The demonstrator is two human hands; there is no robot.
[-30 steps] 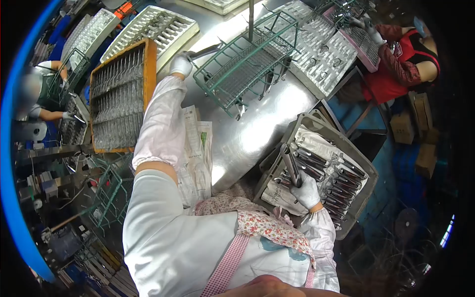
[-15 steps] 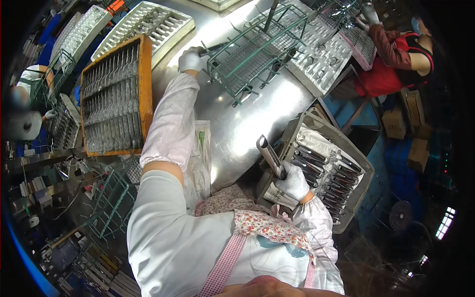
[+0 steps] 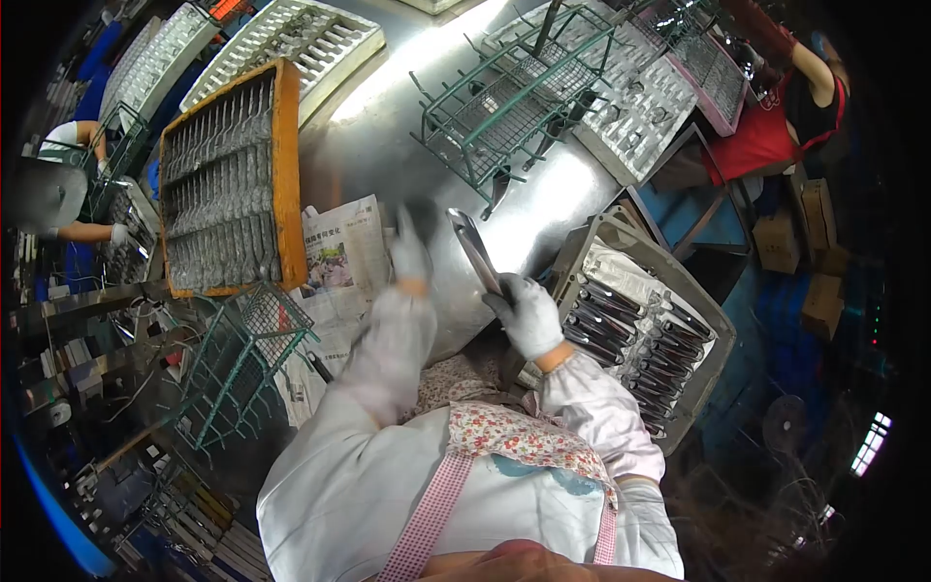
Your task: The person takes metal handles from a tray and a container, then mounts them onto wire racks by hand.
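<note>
My right hand, in a white glove with dark fingertips, grips a long shiny metal piece that points up and to the left over the steel table. My left hand, also gloved, is smeared by motion beside the printed newspaper; its fingers are not clear, nor whether it holds anything. Right of my right hand, a grey bin holds rows of dark, shiny metal pieces on paper. Beyond my hands stands a green wire rack.
An orange-framed tray of metal pieces stands at the left. White trays lie behind it. Another green rack is at lower left. A co-worker in red is at upper right, and another person's arm shows far left.
My left hand has let go of the far green rack and come back toward me, uncovering the newspaper. My right hand has moved left with the metal piece, away from the bin.
</note>
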